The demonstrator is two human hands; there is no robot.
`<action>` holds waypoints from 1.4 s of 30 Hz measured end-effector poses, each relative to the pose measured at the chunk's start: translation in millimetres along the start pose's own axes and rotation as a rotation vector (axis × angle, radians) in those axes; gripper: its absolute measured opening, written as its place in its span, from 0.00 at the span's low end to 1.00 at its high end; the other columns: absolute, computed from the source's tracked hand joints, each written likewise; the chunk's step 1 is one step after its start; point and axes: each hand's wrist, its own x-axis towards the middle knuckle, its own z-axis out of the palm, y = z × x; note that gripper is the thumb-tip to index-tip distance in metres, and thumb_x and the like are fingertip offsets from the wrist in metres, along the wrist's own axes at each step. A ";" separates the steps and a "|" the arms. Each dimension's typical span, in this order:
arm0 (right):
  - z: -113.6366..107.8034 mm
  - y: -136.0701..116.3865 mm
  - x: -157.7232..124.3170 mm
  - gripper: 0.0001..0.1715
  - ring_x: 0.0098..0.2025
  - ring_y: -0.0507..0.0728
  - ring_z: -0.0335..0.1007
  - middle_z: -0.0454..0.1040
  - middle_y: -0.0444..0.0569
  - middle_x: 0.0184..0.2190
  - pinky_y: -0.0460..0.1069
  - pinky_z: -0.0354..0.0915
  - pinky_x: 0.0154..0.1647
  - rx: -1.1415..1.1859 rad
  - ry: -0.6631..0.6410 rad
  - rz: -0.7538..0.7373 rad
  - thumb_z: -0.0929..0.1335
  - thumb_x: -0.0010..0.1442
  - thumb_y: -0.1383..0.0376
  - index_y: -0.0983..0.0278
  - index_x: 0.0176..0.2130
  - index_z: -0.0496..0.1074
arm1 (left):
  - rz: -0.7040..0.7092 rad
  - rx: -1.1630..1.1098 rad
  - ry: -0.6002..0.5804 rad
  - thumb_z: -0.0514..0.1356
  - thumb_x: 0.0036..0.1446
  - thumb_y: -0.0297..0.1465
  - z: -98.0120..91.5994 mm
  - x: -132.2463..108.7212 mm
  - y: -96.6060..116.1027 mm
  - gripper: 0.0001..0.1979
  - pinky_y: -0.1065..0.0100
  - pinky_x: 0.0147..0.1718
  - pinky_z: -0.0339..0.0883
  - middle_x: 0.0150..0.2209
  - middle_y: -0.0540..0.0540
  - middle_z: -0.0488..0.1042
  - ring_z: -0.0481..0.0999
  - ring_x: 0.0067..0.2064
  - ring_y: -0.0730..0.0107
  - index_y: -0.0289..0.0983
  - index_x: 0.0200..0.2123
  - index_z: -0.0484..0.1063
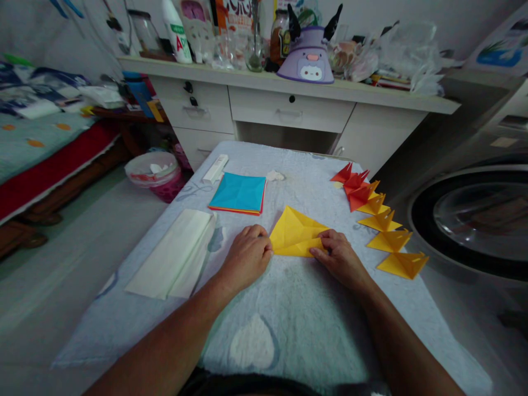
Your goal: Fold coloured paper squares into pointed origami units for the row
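Observation:
A sheet of yellow origami paper (295, 230), creased and partly folded, lies on the cloth-covered table between my hands. My left hand (251, 250) pinches its left corner with curled fingers. At the right corner, my right hand (336, 250) grips the paper between thumb and fingers, where a narrow flap is turned along the near edge. Beyond my left hand rests a stack of square origami paper (239, 192), blue on top with red and yellow edges showing below. To the right, folded yellow paper pieces (404, 264) and red ones (357, 186) stand in a row.
A folded pale cloth or paper (173, 253) lies left of my left arm, with a white box (215, 168) farther back. Behind the table is a drawer desk (289, 107) holding jars and a purple visor (308, 55). A front-loading washing machine (474, 181) stands at right, a bin (159, 173) at left.

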 end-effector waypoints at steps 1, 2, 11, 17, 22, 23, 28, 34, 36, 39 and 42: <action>0.8 -0.1 0.4 0.11 0.46 0.60 0.65 0.73 0.52 0.42 0.55 0.59 0.48 -0.011 0.010 0.012 0.68 0.59 0.60 0.62 0.28 0.75 | -0.001 0.009 0.001 0.57 0.57 0.25 0.3 -0.1 -0.1 0.06 0.61 0.47 0.63 0.39 0.45 0.70 0.68 0.45 0.62 0.37 0.30 0.73; 2.0 0.1 0.6 0.11 0.45 0.60 0.65 0.73 0.52 0.41 0.55 0.59 0.47 -0.023 0.023 0.020 0.68 0.58 0.60 0.63 0.27 0.74 | -0.002 0.019 0.003 0.57 0.57 0.26 0.7 -0.2 -0.2 0.05 0.61 0.46 0.63 0.39 0.45 0.70 0.68 0.45 0.62 0.37 0.30 0.72; 12.5 0.2 1.5 0.14 0.41 0.60 0.66 0.75 0.50 0.38 0.54 0.57 0.41 -0.174 0.167 0.099 0.72 0.54 0.59 0.63 0.22 0.70 | -0.043 0.093 0.009 0.59 0.58 0.31 4.2 -0.4 2.7 0.05 0.60 0.45 0.63 0.40 0.45 0.69 0.67 0.45 0.61 0.37 0.30 0.70; 12.8 -3.4 1.5 0.14 0.41 0.60 0.64 0.74 0.49 0.37 0.53 0.55 0.39 -0.211 0.175 0.127 0.72 0.54 0.59 0.62 0.22 0.70 | -0.059 0.124 0.002 0.58 0.58 0.30 4.7 0.8 3.9 0.05 0.59 0.46 0.63 0.40 0.44 0.69 0.66 0.46 0.60 0.37 0.30 0.70; 11.9 -7.5 2.3 0.15 0.41 0.61 0.63 0.73 0.50 0.37 0.52 0.53 0.36 -0.241 0.161 0.155 0.71 0.55 0.58 0.62 0.22 0.70 | -0.052 0.132 0.002 0.58 0.58 0.30 5.4 0.5 3.7 0.04 0.59 0.46 0.63 0.40 0.44 0.68 0.66 0.46 0.61 0.37 0.30 0.70; 11.8 -8.2 2.4 0.15 0.41 0.61 0.63 0.73 0.50 0.37 0.52 0.53 0.36 -0.245 0.167 0.153 0.71 0.55 0.58 0.62 0.22 0.70 | -0.051 0.132 0.002 0.58 0.58 0.29 5.3 0.4 3.9 0.04 0.59 0.46 0.63 0.40 0.44 0.68 0.66 0.46 0.61 0.37 0.30 0.70; 11.8 -10.4 2.9 0.16 0.38 0.60 0.62 0.73 0.50 0.34 0.52 0.52 0.34 -0.250 0.192 0.143 0.71 0.55 0.59 0.62 0.21 0.69 | -0.054 0.155 0.004 0.58 0.58 0.29 4.9 -0.5 5.7 0.04 0.58 0.46 0.63 0.40 0.44 0.68 0.66 0.46 0.60 0.37 0.31 0.70; 12.6 -11.0 3.1 0.15 0.38 0.60 0.61 0.72 0.51 0.34 0.52 0.51 0.33 -0.274 0.195 0.145 0.70 0.55 0.58 0.62 0.22 0.68 | 0.072 0.253 0.096 0.56 0.62 0.26 13.5 -4.1 17.3 0.08 0.57 0.46 0.61 0.45 0.45 0.69 0.65 0.48 0.58 0.41 0.44 0.70; 14.0 -10.2 2.9 0.13 0.38 0.60 0.62 0.71 0.50 0.33 0.52 0.51 0.34 -0.282 0.193 0.154 0.71 0.54 0.58 0.62 0.25 0.69 | 0.202 0.262 0.029 0.54 0.64 0.27 18.2 -5.5 22.8 0.09 0.59 0.44 0.62 0.44 0.47 0.70 0.66 0.46 0.60 0.43 0.45 0.70; 16.4 -8.6 1.8 0.12 0.39 0.62 0.62 0.71 0.51 0.35 0.52 0.53 0.36 -0.276 0.245 0.176 0.71 0.53 0.57 0.62 0.32 0.69 | 0.309 0.289 -0.076 0.52 0.65 0.27 25.9 -7.9 29.4 0.08 0.60 0.41 0.63 0.39 0.47 0.70 0.67 0.42 0.62 0.41 0.43 0.70; 16.9 -8.8 0.0 0.16 0.42 0.64 0.62 0.70 0.53 0.40 0.53 0.53 0.39 -0.276 0.316 0.163 0.72 0.53 0.57 0.62 0.39 0.69 | 0.293 0.320 -0.066 0.52 0.64 0.25 33.2 -11.4 34.0 0.08 0.60 0.41 0.64 0.39 0.46 0.70 0.67 0.41 0.62 0.38 0.44 0.69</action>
